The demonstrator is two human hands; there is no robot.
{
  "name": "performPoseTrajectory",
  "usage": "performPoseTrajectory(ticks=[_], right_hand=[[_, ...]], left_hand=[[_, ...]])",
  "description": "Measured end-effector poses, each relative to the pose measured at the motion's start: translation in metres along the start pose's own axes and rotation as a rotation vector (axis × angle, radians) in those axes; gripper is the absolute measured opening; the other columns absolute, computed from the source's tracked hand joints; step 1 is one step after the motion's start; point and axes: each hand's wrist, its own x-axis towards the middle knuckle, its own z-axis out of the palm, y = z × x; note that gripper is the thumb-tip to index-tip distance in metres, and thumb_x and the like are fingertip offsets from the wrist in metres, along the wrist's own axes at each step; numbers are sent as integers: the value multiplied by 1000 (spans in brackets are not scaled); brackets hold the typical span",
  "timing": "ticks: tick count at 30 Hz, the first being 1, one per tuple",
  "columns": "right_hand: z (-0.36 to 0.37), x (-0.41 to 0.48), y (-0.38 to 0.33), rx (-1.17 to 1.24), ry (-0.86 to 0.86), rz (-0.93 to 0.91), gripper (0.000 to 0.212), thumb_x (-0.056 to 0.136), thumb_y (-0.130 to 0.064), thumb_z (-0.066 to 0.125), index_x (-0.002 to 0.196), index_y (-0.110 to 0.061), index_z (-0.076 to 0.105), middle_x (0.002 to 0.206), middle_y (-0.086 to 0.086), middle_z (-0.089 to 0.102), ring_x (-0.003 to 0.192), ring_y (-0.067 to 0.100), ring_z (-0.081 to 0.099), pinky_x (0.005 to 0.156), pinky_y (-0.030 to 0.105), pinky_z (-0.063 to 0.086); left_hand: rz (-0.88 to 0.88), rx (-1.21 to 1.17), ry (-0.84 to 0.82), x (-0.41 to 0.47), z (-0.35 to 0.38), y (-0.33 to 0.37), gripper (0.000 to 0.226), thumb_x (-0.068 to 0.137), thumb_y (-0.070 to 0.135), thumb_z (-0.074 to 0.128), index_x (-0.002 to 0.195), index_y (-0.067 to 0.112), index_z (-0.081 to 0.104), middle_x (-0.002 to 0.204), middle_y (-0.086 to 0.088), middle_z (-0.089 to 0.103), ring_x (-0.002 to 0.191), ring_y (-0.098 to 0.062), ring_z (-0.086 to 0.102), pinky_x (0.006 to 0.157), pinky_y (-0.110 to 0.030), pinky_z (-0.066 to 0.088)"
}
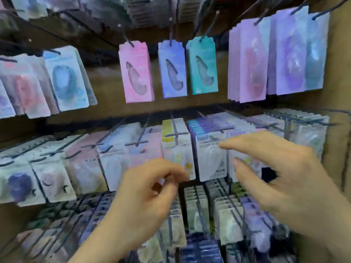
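Fingers of the right hand (281,173) are held straight and spread, nothing grasped, just before the blue-topped pack (210,162) in the middle row. The left hand (144,192) is curled at the lower corner of the yellow-topped pack (177,149); whether it is pinched cannot be told. Three single packs are hung above: pink pack (136,73), blue pack (172,69), teal pack (202,66).

left hand (144,188): fingers loosely curled, empty | right hand (281,175): fingers spread, extended forward
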Motion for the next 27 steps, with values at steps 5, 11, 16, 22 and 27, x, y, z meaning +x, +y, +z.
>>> performPoseTrajectory(ticks=[5,11,16,22,27], right_hand=[[45,-48,-57,58,-292,173,33,90,-45,49,121,-39,61,96,-25,66,87,-9,61,74,11,46],[107,-128,-108,-54,-599,471,39,94,-50,40,131,-42,51,112,-20,63,102,3,58,85,25,48],[153,-233,-123,-31,-796,713,43,88,-40,39,122,-28,62,110,-4,69,101,16,62,85,36,50],[184,-361,-132,57,-974,1021,34,86,-32,49,116,-30,65,99,-2,73,91,22,68,78,36,52],[205,-465,-142,93,-1034,1256,31,87,-12,61,117,-21,67,96,7,73,86,25,67,79,33,49]], left_hand=[[-257,-269,-129,-72,-23,-38,26,79,25,53,85,44,69,73,11,71,66,-8,67,65,-34,56],[-377,-340,-323,-152,-23,-95,25,80,24,55,83,44,70,70,7,71,64,-16,66,61,-26,54],[-606,-306,-525,-249,19,-139,40,90,-4,61,74,31,71,73,14,70,66,-13,65,61,-28,50],[-878,-298,-703,-389,65,-167,46,85,-1,63,75,43,70,73,22,69,67,0,65,63,-21,50],[-1145,-270,-751,-500,103,-176,44,84,-9,60,78,33,71,71,16,71,64,-2,64,66,-24,50]])
